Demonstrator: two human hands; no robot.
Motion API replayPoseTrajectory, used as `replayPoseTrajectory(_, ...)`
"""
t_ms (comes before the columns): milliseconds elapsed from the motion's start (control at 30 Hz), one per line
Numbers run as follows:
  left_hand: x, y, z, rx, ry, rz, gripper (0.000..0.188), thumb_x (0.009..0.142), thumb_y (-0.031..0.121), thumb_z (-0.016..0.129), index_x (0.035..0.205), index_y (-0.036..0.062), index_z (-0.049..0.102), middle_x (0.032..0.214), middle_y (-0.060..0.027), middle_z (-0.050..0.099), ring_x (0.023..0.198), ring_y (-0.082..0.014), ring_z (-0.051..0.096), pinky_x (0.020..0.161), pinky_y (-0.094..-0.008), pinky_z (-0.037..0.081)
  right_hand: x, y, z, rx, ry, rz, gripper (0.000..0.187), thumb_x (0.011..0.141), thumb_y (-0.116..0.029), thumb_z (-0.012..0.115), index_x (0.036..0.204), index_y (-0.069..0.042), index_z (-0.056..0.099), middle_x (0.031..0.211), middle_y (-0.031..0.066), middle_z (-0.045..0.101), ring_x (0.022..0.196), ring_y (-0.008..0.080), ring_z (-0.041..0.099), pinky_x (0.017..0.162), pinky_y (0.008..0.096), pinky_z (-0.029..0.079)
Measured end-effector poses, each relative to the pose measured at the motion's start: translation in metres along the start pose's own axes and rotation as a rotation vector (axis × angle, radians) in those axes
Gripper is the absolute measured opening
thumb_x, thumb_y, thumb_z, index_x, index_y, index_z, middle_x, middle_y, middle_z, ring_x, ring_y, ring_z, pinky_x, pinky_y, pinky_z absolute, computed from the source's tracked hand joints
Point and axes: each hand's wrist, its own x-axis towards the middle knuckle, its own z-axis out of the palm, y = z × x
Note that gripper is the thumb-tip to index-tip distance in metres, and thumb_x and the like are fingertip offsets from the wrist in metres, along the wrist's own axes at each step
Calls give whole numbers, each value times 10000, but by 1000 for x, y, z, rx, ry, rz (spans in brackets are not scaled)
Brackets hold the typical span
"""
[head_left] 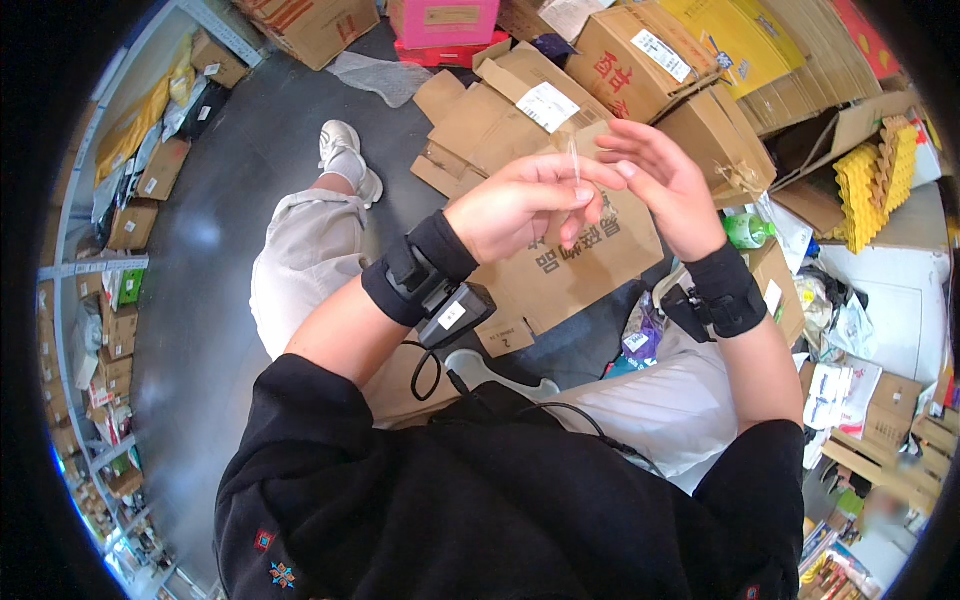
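A thin clear strip (574, 155), perhaps plastic or tape, stands up from between the thumb and index finger of my left hand (512, 205). That hand is closed in a pinch, its other fingers curled below. My right hand (675, 190) is beside it with fingers apart and slightly bent, its thumb at the tip of my left index finger. I see nothing in its grasp. Beneath both hands lies a flattened cardboard box (590, 265) with dark printing. Another opened cardboard piece (490, 125) with a white label lies just beyond.
Cardboard boxes (635, 60) are heaped at the far right, near yellow egg-crate foam (865, 190) and a green bottle (745, 230). Shelves (95, 268) of parcels line the left side. A pink box (445, 22) and some clear wrap (378, 78) are on the far floor.
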Motion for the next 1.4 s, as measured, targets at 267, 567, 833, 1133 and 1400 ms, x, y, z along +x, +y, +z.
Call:
replayPoseTrajectory(267,1,-15,10,-132,-121,-124,393,967,221,601,1299,11,580,788,-36,576,624,-135,510,615,-275,422,-2,6,4,307,-99,131,439,979,-32,578,1408,-8,490,1253,115,628,1133,166,619,972,309,510)
replayPoseTrajectory(567,1,-11,10,-140,-85,-168,441,965,285,610,1317,23,572,806,-11,581,598,-98,483,570,-268,427,-2,1,-1,24,95,-17,239,927,-49,658,1163,-11,669,1031,46,688,942,114,649,847,261,527)
replayPoseTrajectory(833,10,-23,13,365,273,-167,510,922,143,700,1379,55,493,950,-4,582,664,-65,499,572,-220,416,-9,-4,-36,-582,193,-110,142,861,-68,645,975,-23,715,934,58,674,822,129,645,751,272,520)
replayPoseTrajectory(1133,50,-72,-16,718,356,-47,346,965,152,652,1251,26,504,998,-66,641,749,-117,623,663,-260,511,-33,10,-104,-563,180,152,171,859,-117,685,981,3,681,832,39,671,779,118,633,727,275,530)
replayPoseTrajectory(1400,141,-122,0,618,239,-85,190,990,176,631,1067,2,635,934,-78,701,755,-139,669,700,-278,533,-73,71,-218,-470,307,353,145,867,-120,702,966,-17,681,853,21,676,787,107,619,729,266,519)
